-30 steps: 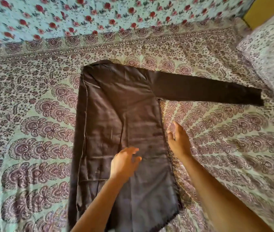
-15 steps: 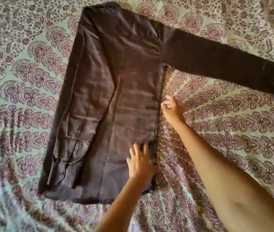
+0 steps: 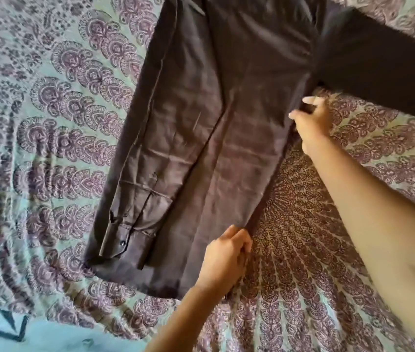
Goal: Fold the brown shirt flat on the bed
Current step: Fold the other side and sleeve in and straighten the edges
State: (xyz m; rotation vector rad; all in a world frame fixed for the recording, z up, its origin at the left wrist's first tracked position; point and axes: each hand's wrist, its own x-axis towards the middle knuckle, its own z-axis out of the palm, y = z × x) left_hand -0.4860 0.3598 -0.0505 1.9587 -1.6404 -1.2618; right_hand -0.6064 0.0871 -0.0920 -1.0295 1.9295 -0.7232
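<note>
Head view showed both sets of fingers curled onto the right edge of the brown shirt (image 3: 226, 123): the left hand (image 3: 226, 257) pinched it near the hem, the right hand (image 3: 311, 123) just below the armpit. It lay flat on the bed (image 3: 49, 123). The folded sleeve (image 3: 135, 212) already lay over the body. The outstretched sleeve (image 3: 379, 69), that side and the final folds seemingly remained.

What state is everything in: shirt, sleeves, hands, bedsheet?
brown shirt: flat on the bedsheet, one side folded in.
folded sleeve: lies lengthwise on the shirt's body.
other sleeve: stretched out sideways.
left hand: grips the shirt's side edge, lower end.
right hand: pinches the same edge, higher up.
bedsheet: wrinkled.
</note>
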